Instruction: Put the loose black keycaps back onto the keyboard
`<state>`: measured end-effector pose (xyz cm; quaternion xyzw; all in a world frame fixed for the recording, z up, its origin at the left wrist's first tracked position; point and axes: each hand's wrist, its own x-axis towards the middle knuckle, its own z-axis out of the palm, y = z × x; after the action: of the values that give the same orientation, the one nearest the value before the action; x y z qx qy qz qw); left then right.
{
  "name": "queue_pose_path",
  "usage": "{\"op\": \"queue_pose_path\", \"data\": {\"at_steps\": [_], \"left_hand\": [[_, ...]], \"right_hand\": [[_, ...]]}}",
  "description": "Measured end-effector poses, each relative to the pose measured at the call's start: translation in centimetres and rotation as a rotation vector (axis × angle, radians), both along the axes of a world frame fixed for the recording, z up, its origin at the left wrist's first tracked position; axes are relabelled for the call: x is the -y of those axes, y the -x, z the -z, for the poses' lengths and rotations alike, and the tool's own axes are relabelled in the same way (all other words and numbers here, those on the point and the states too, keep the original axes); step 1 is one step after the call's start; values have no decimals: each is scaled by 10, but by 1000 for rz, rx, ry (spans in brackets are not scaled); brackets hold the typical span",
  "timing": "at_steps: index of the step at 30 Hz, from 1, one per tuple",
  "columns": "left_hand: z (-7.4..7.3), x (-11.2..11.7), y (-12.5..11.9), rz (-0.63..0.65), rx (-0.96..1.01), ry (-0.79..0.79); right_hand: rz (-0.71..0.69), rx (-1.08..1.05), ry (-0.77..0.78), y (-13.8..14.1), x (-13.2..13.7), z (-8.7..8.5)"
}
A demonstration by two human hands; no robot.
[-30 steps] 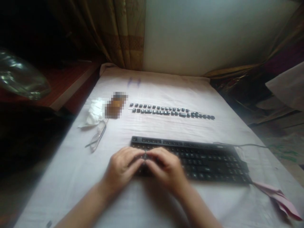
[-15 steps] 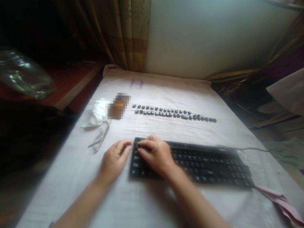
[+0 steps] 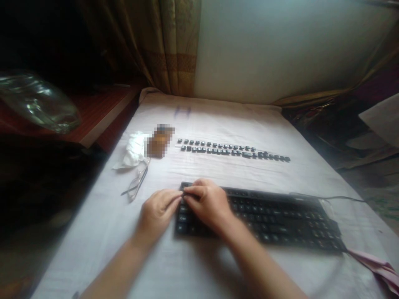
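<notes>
A black computer keyboard (image 3: 277, 218) lies across the cloth in front of me. At its upper left corner my left hand (image 3: 160, 209) and my right hand (image 3: 210, 201) meet, fingertips nearly touching. Thumb and forefinger of my right hand are pinched over the keys there, and the hand covers part of the keyboard. The left hand is pinched too, coming in from the side. A small dark spot shows between the fingertips, too blurred to name. Beyond the keyboard, loose black keycaps (image 3: 247, 154) stand in two rows.
Eyeglasses (image 3: 137, 182), a crumpled white tissue (image 3: 135, 149) and a pixelated brown object (image 3: 159, 142) lie to the left on the cloth-covered table (image 3: 102, 220). A clear jar (image 3: 40, 101) lies on a reddish wooden surface. The keyboard's cable (image 3: 330, 196) runs right, near a pink cloth (image 3: 374, 263).
My left hand has moved right, its fingertips now at the keyboard's left edge against the right hand's. The right hand stays pinched at the same corner. The whole view has shifted slightly.
</notes>
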<state>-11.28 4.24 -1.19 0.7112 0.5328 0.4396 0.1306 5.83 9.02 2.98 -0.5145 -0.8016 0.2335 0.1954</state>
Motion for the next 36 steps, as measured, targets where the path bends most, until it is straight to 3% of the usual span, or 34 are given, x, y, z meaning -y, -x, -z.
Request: {"op": "queue_pose_path", "data": {"at_steps": [9, 20, 36], "left_hand": [[2, 0, -1, -14, 52, 27], [-1, -4, -5, -31, 115, 92], [2, -4, -6, -46, 148, 102]], "right_hand": [[1, -69, -66, -1, 3, 13], [-63, 2, 82, -3, -5, -4], [-111, 11, -1, -5, -6, 5]]}}
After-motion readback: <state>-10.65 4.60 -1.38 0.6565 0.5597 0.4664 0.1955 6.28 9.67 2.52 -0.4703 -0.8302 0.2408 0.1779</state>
